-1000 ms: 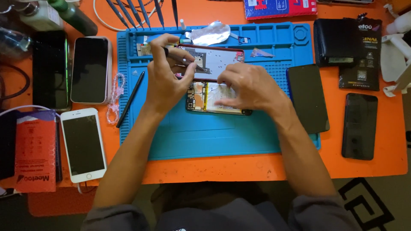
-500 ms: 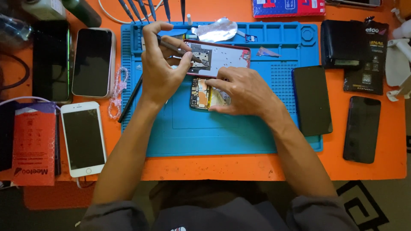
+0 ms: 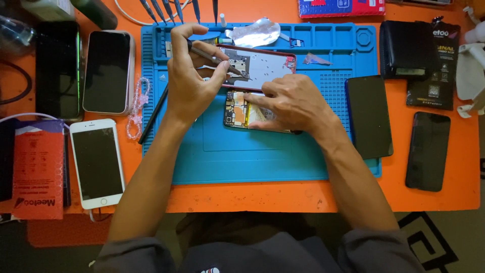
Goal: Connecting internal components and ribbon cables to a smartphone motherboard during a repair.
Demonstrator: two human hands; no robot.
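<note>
An opened phone (image 3: 237,108) with its circuit board showing lies on the blue work mat (image 3: 252,151). My right hand (image 3: 290,101) rests on it, fingers pressing its body down. My left hand (image 3: 189,81) grips a thin dark tool (image 3: 214,58) like a pen, its tip over the red-rimmed back cover (image 3: 268,65) that lies just behind the opened phone. A dark stick-like tool (image 3: 151,119) lies on the mat under my left wrist.
Phones lie around the mat: two dark ones (image 3: 106,71) and a white one (image 3: 96,162) on the left, two black ones (image 3: 369,116) on the right. A red box (image 3: 38,169) sits far left. Screwdrivers (image 3: 166,10), foil (image 3: 257,33) and dark packets (image 3: 419,55) are at the back.
My left hand has lifted the tool tip up to the red-rimmed cover. My right hand stays pressed on the opened phone. The view has shifted slightly.
</note>
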